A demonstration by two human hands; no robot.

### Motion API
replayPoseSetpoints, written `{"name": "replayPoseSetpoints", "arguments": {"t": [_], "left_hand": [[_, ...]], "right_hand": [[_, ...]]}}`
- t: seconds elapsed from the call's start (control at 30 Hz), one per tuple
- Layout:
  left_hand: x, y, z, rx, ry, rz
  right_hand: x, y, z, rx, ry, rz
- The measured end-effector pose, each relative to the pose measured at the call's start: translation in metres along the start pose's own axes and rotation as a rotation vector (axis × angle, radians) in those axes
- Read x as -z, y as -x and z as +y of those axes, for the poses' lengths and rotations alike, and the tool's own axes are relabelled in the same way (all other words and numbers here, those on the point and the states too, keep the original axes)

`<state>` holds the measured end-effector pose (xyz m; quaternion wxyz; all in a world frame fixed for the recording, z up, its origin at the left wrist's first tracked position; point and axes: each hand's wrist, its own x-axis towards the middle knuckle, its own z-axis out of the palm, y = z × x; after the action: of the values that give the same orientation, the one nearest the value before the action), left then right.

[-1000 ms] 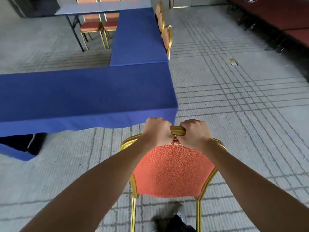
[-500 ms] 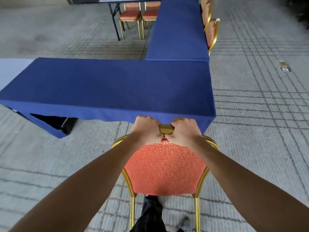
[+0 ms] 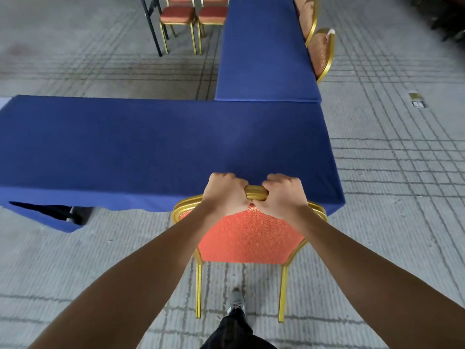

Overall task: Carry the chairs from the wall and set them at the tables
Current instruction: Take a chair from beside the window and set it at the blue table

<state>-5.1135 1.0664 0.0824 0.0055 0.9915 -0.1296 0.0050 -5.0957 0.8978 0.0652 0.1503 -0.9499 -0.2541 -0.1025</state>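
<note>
At the blue-draped table (image 3: pixel 151 147) our left hand (image 3: pixel 224 195) and right hand (image 3: pixel 284 195) grip the banquet chair (image 3: pixel 251 238), which we probably must set down next.

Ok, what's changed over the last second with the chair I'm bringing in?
The orange chair has moved forward to the near blue table: its top rail, just short of the front edge a second ago, now overlaps it near the right end. Nothing taken or let go: left hand and right hand still grip the top rail. The chairs at the far table stay put.
</note>
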Motion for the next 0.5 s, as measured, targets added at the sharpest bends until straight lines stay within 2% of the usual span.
{"name": "replayPoseSetpoints", "arguments": {"t": [0.07,0.17,0.33,0.43,0.5], "left_hand": [[-0.01,-0.003,-0.005,-0.001,0.069,0.058],[-0.041,0.007,-0.007,0.013,0.174,0.111],[-0.075,0.031,0.008,-0.005,0.261,-0.024],[-0.083,0.046,0.012,-0.051,0.249,-0.008],[-0.089,0.056,0.014,-0.051,0.203,-0.082]], "right_hand": [[-0.011,-0.003,0.001,0.037,0.013,0.017],[-0.034,0.009,0.003,0.051,0.078,-0.068],[-0.058,0.039,0.006,0.044,0.119,-0.198],[-0.062,0.052,0.001,-0.03,0.017,-0.391],[-0.065,0.064,-0.006,-0.069,-0.043,-0.456]]}}
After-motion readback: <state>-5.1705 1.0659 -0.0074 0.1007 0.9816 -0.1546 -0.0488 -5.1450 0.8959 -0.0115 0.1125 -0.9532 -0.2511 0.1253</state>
